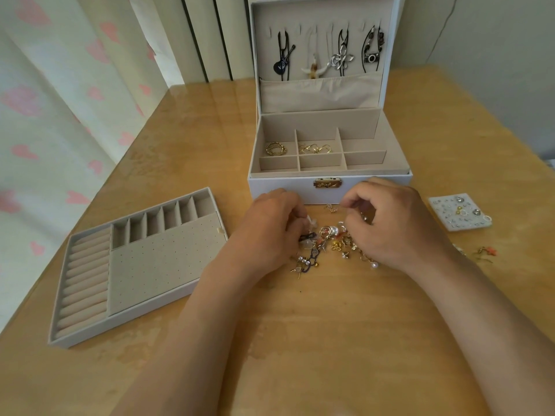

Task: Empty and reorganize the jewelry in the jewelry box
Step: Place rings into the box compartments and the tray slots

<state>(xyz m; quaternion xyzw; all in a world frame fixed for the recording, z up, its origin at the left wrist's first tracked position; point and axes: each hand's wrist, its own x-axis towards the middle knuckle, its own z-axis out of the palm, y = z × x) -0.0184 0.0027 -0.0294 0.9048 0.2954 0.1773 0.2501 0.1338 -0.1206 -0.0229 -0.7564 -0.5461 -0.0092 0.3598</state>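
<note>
Our left hand [270, 223] is curled, its fingertips pinching a pale piece [310, 219] at the near-left edge of the pile [333, 244]. Our right hand [393, 223] is curled over the pile's right side, thumb and forefinger drawn close. We cannot tell whether they hold anything. The pile lies on the table [330, 325] between both hands, and the box [285, 187] stands open just beyond our knuckles.

The main risk, we judge, is snagging. Hooks, chains and a dark lacy strand look interlocked, so lifting the pale piece could drag neighbours along and scatter them. A quick pull might bend a hook or flick a small stud off the table. Pairs could also be split if we sort by feel. Our right wrist sits near some stray earrings [486, 252] to its outer side and could sweep them away.

Our hands cover much of the pile, so its size and the pieces under our palms are hidden. Fingertips on both hands are mostly out of sight. The pad [459, 213] beyond our right hand holds tiny items that are too small to name. The tray [168, 265], out past our left hand, appears bare, though its deep slots are shadowed. The box's lid is cut off at the top.
</note>
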